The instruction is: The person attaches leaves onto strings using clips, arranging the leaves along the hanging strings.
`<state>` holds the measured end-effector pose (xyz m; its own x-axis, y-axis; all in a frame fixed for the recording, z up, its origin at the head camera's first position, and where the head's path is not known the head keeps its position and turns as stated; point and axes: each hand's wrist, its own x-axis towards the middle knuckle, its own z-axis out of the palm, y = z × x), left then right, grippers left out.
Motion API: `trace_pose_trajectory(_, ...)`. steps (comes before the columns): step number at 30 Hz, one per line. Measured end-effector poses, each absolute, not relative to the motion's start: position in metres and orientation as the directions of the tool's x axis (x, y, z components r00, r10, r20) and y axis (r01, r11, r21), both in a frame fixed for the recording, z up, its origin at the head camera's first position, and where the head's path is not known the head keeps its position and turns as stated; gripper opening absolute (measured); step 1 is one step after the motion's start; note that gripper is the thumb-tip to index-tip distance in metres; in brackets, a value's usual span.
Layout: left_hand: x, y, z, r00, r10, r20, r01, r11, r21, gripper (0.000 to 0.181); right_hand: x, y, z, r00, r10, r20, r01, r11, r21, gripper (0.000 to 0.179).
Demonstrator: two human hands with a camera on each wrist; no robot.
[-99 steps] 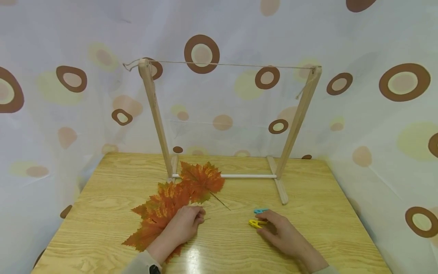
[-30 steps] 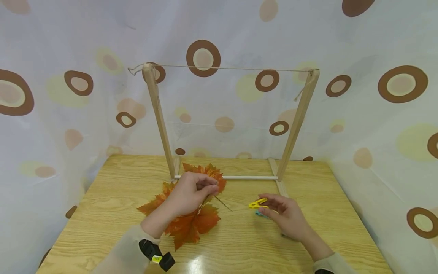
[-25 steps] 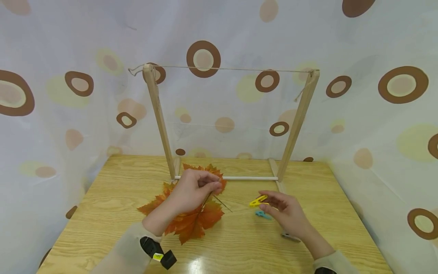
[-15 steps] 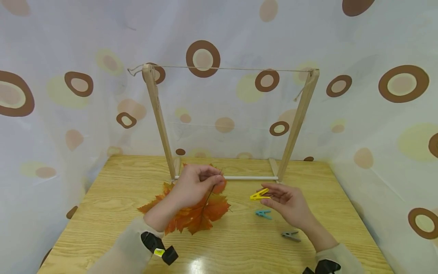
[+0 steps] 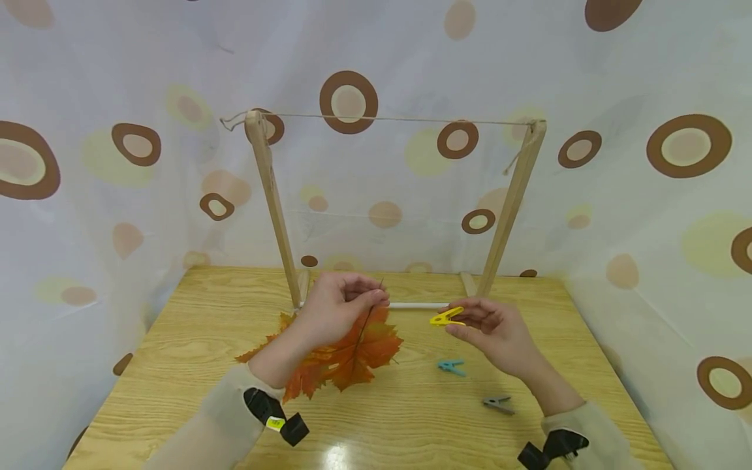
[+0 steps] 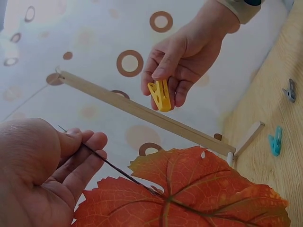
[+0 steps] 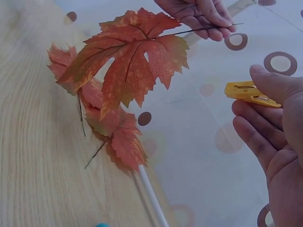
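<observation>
My left hand pinches the thin dark stem of an orange-red artificial maple leaf between thumb and fingers. The leaf hangs below that hand, raised off the table, as the right wrist view shows. To the right, my right hand holds a yellow clothespin by its handle end between thumb and fingers, above the table. In the left wrist view the yellow clothespin points away from the fingertips. More maple leaves lie on the table, partly hidden by my left hand and the held leaf in the head view.
A wooden frame stands at the back, with a string stretched between its post tops and a white rod low across. A blue clothespin and a grey clothespin lie on the wooden table at right.
Earlier, both hands were low at the table. The left has lifted a maple leaf by its stem; the right has picked up the yellow clothespin. Both keep rising, uncovering the blue and grey clothespins.
</observation>
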<state>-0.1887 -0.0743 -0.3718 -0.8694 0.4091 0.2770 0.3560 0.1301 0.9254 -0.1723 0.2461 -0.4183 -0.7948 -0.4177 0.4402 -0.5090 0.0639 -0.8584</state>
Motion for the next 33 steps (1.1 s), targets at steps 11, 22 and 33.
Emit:
trace_pose_trajectory(11, -0.193, -0.077, -0.369, -0.877, 0.38, 0.293, 0.341, 0.063, 0.938, 0.014, -0.179, 0.243, -0.397, -0.781, -0.419, 0.464, -0.55, 0.11, -0.828, 0.032)
trace_pose_trajectory(22, -0.196, -0.082, -0.365, -0.883, 0.383, 0.272, 0.318, 0.062, 0.946, 0.017, -0.19, 0.246, -0.371, -0.756, -0.409, 0.511, -0.6, 0.121, -0.791, 0.029)
trace_pose_trajectory(33, -0.199, -0.083, -0.359, -0.882, 0.372, 0.288, 0.342, 0.086, 0.936, 0.016, -0.196, 0.242, -0.343, -0.781, -0.384, 0.493, -0.573, 0.126, -0.81, 0.031)
